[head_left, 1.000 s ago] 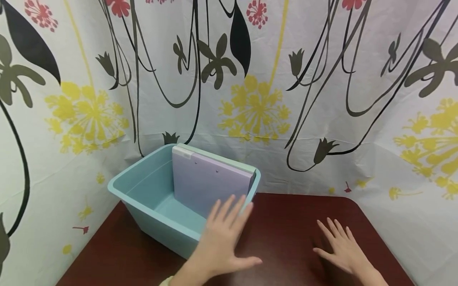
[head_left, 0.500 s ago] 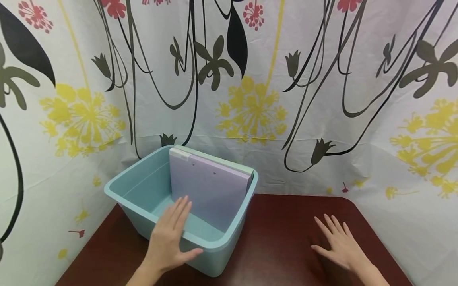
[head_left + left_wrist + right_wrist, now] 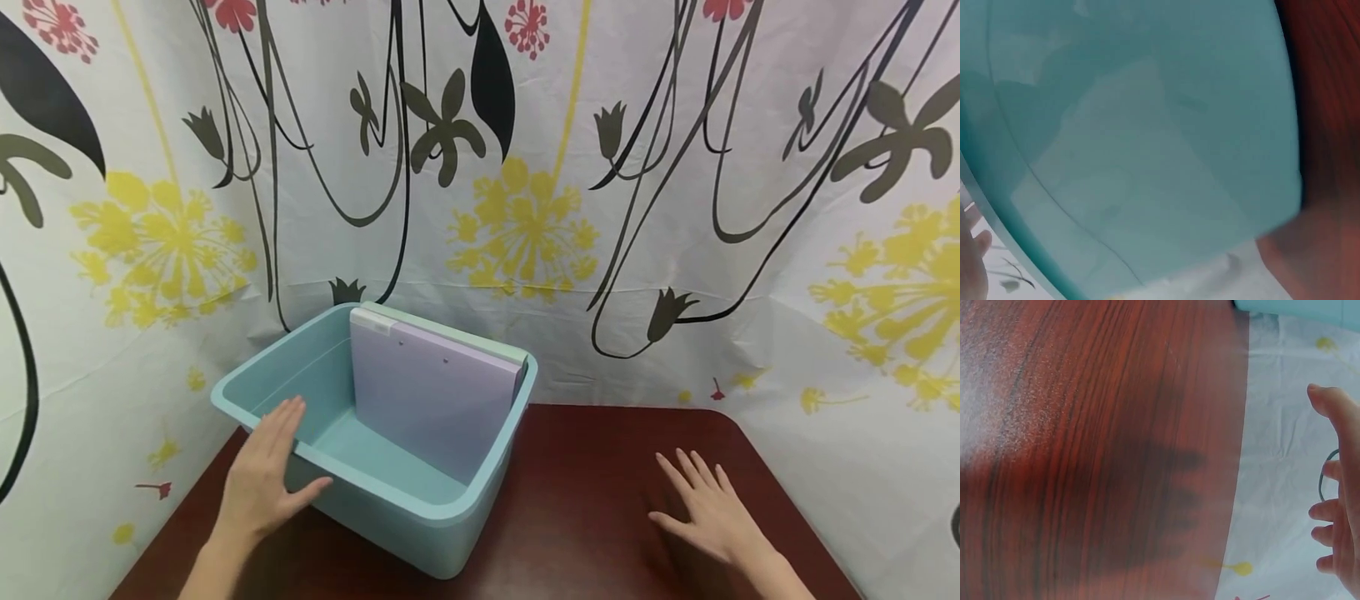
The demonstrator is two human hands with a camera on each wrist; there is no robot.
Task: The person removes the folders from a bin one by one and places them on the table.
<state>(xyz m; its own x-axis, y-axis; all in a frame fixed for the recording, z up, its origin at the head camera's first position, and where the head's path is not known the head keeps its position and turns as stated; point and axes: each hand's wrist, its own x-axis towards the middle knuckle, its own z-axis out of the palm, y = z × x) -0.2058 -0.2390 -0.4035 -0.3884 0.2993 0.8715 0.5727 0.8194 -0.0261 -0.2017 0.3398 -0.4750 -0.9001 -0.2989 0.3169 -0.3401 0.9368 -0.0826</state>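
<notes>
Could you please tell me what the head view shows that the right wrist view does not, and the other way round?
Only the head view shows the left hand, the inside of the blue tub and the flat purple folder standing in it.

Only the right wrist view shows distinct dark grain lines in the tabletop.

Both show the right hand, the tabletop, the patterned cloth and some of the tub, though the wrist view catches just a piece at its top edge.

The tub (image 3: 431, 546) hides the far-left corner of the table (image 3: 585, 500), whose near edge is cut off. The purple folder (image 3: 431, 400) covers most of the green folder (image 3: 450, 332); the left hand (image 3: 258, 485) partly hides the tub's rim.
</notes>
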